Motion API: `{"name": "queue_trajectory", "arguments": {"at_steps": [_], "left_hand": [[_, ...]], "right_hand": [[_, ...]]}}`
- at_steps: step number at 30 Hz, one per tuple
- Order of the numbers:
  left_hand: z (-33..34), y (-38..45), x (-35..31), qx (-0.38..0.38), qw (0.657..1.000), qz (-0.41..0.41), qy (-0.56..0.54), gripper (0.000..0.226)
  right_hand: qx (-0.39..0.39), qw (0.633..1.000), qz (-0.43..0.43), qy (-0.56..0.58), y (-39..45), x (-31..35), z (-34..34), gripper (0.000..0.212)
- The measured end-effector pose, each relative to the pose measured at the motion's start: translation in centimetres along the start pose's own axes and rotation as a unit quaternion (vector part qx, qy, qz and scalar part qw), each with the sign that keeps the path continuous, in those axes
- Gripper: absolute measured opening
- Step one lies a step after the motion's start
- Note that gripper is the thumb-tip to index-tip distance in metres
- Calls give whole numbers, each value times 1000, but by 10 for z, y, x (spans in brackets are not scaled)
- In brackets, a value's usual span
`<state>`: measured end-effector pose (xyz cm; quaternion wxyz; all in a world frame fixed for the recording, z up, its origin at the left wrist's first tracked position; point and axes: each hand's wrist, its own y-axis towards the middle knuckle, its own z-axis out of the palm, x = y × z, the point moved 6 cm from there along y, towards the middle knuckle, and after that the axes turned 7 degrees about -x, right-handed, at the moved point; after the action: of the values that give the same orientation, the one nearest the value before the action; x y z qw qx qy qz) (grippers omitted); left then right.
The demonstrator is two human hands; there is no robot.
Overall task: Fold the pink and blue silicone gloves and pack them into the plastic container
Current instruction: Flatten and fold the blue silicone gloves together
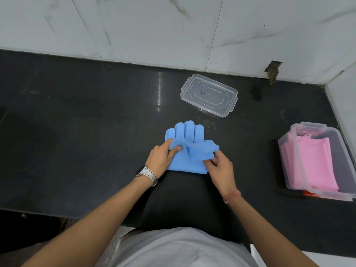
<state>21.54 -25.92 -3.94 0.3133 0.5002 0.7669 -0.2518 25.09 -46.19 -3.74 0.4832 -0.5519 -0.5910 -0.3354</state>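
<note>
Our left hand [160, 158] pinches the blue glove [187, 149] at its left edge, thumb on top and fingers curled into the material. Our right hand [219, 166] grips a bunched fold of the same glove on its right side, fingers curled round it. The glove lies flat on the dark tabletop [86, 132] just in front of us, its fingertips pointing away from us toward the wall, with the raised fold running across its middle between our two hands. A metal watch [147, 175] sits on our left wrist and a thin thread band [232, 196] on our right. Farther back, near the wall, a clear lid [209, 94] rests apart from the glove. Well off to our right, near the tabletop's edge, stands the clear plastic container [300, 164], and folded pink gloves [310, 162] already lie inside it.
</note>
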Motion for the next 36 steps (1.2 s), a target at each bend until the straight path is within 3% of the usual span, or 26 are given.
{"name": "queue_trajectory", "arguments": {"at_steps": [2,4,9,12,16,19,21,23,27,36], "left_hand": [[4,7,3,5,998,-52,39,46],[4,10,2,-12,995,-56,78,49],[-5,10,-14,-108,985,83,107,35],[-5,18,-13,-109,985,77,106,37],[-6,31,-14,-107,985,42,130,31],[-10,35,-16,-128,989,2,67,25],[-10,34,-29,-179,976,46,119,44],[-3,30,-44,-202,957,111,179,46],[27,25,-38,-107,966,113,208,42],[41,29,-22,-43,961,93,256,56]], "right_hand": [[-37,999,25,4,2,-1,3,18],[-64,997,43,-13,5,-2,3,24],[-86,992,-4,-91,9,8,-1,19],[-84,981,-83,-153,10,22,3,14],[-90,910,-193,-357,18,43,18,42],[-30,869,-219,-443,31,49,42,51],[28,850,-215,-481,40,40,58,52],[56,843,-195,-499,46,28,65,54],[44,846,-188,-497,53,16,64,54],[40,852,-187,-488,55,11,64,55]]}}
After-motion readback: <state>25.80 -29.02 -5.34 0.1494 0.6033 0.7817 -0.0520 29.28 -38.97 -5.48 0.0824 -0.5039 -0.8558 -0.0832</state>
